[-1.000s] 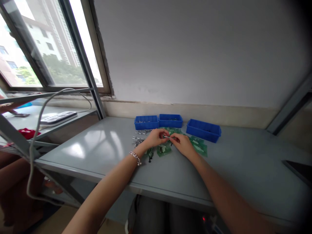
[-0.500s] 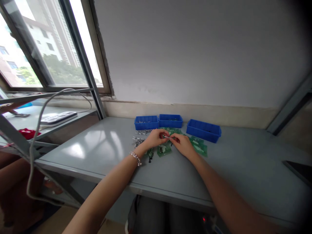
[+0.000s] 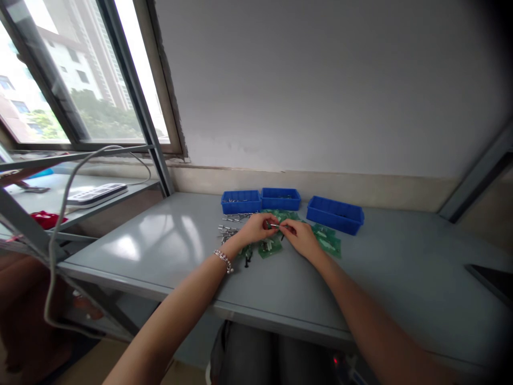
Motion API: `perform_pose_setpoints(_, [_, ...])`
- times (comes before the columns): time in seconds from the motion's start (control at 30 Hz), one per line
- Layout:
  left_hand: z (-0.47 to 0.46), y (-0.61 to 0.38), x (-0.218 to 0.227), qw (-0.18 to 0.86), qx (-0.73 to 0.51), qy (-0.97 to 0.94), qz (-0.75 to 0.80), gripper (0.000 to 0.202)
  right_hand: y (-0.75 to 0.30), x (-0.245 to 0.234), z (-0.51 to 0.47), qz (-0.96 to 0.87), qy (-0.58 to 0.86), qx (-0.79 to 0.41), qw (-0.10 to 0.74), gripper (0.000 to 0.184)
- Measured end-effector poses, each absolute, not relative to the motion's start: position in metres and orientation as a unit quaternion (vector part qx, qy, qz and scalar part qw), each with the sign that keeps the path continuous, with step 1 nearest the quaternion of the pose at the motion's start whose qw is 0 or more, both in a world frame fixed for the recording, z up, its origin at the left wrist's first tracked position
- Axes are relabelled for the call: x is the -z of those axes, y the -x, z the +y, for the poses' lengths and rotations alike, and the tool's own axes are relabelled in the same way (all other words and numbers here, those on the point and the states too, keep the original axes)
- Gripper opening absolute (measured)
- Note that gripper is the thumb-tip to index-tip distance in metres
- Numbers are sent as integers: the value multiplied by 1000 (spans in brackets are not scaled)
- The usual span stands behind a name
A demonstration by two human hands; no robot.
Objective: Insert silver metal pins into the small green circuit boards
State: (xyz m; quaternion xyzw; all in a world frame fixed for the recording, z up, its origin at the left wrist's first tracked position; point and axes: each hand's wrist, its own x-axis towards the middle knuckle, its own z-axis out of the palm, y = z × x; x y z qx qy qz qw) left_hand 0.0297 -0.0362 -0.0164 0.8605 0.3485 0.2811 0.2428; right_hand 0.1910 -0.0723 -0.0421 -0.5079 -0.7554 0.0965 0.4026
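Observation:
My left hand [image 3: 259, 227] and my right hand [image 3: 297, 234] meet over the middle of the table, fingertips nearly touching. Between them is a thin silvery metal rod [image 3: 274, 225], pinched by the fingers of both hands; its exact kind is too small to make out. Beside my left hand lie several loose metal rods [image 3: 227, 232], and black screw-like pieces [image 3: 247, 261] are below its wrist. Under and around the hands are small green plastic bags [image 3: 269, 248] with parts inside. Further green bags [image 3: 329, 243] lie right of my right hand.
Along the wall stand three blue bins: a left bin [image 3: 241, 202] with metal parts, a middle bin [image 3: 280, 199], and a right bin [image 3: 335, 215]. A dark flat object [image 3: 491, 283] sits at the right. Another person's leg [image 3: 28, 299] and a cable [image 3: 60, 235] are at left.
Both hands stay in the same place, pinching the thin rod. Only slight finger movement shows.

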Motion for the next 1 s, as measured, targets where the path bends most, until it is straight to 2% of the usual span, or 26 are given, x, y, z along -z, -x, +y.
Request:
perform_pose_setpoints(0.4, [-34, -28, 18, 216, -272, -862, 370, 16, -191, 41, -73, -755, 516, -90, 394, 15])
perform_pose_setpoints(1.0, [-33, -26, 21, 256, -286, -860, 337, 24, -192, 44, -70, -755, 514, -78, 399, 14])
